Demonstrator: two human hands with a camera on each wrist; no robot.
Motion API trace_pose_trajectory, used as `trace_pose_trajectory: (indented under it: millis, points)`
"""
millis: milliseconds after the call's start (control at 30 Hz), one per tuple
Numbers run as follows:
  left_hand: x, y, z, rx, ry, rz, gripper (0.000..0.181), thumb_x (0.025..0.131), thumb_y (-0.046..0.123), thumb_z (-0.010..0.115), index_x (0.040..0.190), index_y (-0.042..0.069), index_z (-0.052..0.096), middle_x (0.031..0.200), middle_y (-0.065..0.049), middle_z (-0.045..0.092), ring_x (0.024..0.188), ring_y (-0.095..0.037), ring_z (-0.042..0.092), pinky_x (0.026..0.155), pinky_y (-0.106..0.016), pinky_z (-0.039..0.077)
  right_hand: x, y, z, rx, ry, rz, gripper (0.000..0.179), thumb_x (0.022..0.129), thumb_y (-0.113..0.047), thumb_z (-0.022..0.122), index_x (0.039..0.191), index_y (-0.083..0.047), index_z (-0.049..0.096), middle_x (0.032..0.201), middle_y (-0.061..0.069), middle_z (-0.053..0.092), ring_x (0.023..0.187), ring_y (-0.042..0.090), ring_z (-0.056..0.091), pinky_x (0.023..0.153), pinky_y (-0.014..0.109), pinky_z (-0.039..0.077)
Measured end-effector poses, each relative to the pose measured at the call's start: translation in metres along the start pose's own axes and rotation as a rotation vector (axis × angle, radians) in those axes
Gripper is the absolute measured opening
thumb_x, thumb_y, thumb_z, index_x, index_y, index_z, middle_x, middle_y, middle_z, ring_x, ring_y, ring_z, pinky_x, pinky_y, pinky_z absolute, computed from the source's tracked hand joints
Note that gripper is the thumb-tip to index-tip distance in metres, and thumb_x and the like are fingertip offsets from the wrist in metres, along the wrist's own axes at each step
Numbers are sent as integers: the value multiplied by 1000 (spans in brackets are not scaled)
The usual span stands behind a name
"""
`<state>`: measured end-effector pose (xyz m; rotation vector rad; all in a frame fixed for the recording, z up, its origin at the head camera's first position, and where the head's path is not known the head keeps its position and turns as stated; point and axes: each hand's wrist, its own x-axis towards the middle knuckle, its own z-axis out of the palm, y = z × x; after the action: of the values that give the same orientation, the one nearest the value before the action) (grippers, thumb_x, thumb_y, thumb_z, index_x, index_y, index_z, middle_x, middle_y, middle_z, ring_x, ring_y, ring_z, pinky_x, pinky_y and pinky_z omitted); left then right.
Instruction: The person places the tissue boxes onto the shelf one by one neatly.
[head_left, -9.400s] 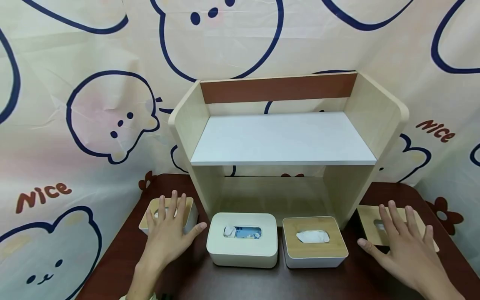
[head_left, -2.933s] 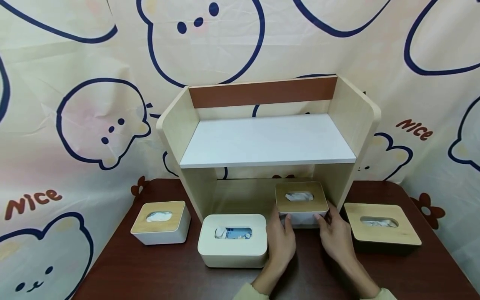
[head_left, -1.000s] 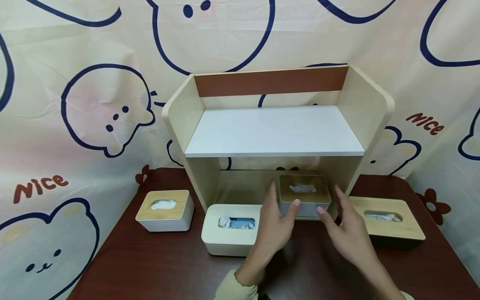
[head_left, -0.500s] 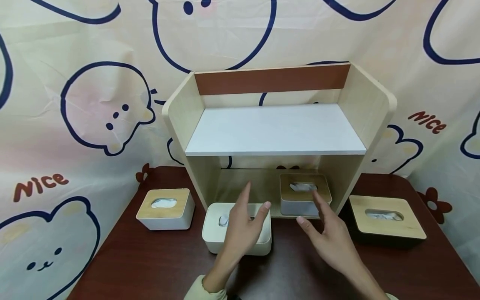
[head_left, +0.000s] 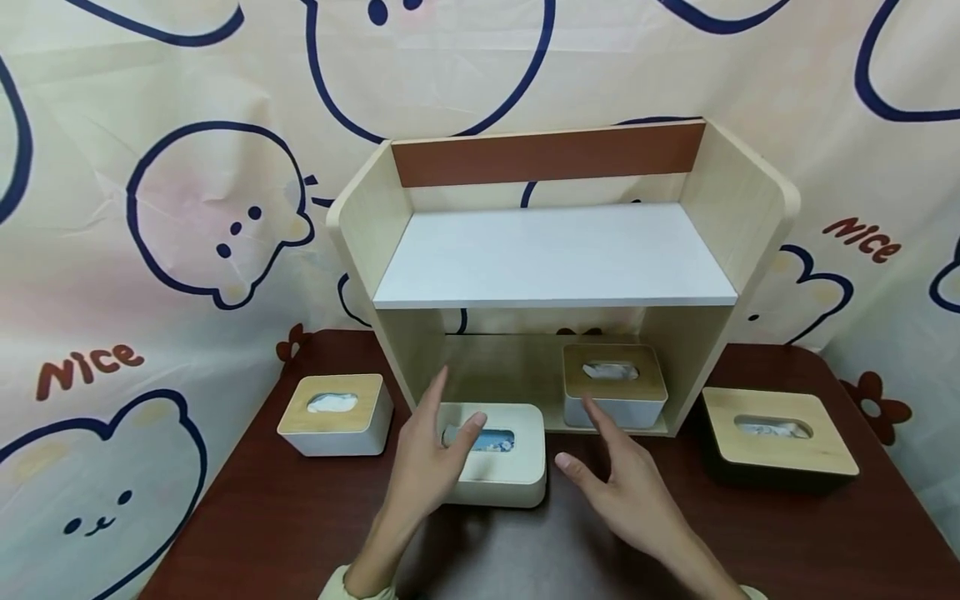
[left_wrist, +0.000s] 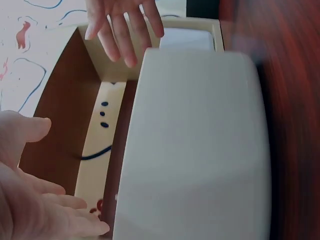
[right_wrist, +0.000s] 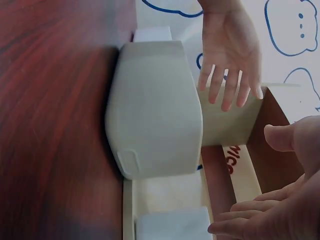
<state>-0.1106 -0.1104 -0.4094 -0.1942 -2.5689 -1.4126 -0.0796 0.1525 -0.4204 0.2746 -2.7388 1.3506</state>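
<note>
Two bare hands fill my near view, both open with fingers extended and spread, gripping nothing. The left hand (head_left: 426,465) hovers at the left end of the cream tissue box (head_left: 501,493), hiding part of its top; I cannot tell whether a fingertip brushes it. The right hand (head_left: 628,498) hangs in the air to the right of that box, palm turned inward.

The cream tissue box sits on the dark counter (head_left: 247,533), blocking the near left-middle part of the lower compartment of the shelf unit (head_left: 555,258). Inside that compartment, at the right, I see a wood-lidded box (head_left: 622,411). Another white box (head_left: 335,417) stands far left on the counter, and a black box (head_left: 783,467) with a pale wood lid stands right.

On the patterned cloth (head_left: 225,350), I read "Nice" at left and right (the blue packet's (head_left: 495,440) print is too small).
</note>
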Motion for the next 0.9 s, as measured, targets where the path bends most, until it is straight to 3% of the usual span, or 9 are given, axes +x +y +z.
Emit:
trace_pose_trajectory:
  millis: [333,667,900]
  points:
    - [-8,-17,-23,35,-32,-60,95,98,43,80,173,20,25,177,-8,31,162,-36,32,127,-68,32,3,-4,19,63,-94,75,95,99,-49,76,171,-11,28,175,12,33,161,37,34,126,63,37]
    - [-19,-38,-27,84,-51,-53,105,95,40,82,173,9,19,178,-16,27,161,-41,32,125,-69,33,3,-1,42,76,-104,81,106,95,-47,82,171,-4,22,176,18,28,161,38,33,126,61,36]
    - [-26,-50,-27,90,-100,-61,115,90,43,86,173,9,14,179,-18,23,162,-43,29,124,-73,32,2,3,52,88,-115,71,109,92,-41,86,169,2,22,175,25,27,160,42,33,127,62,34]
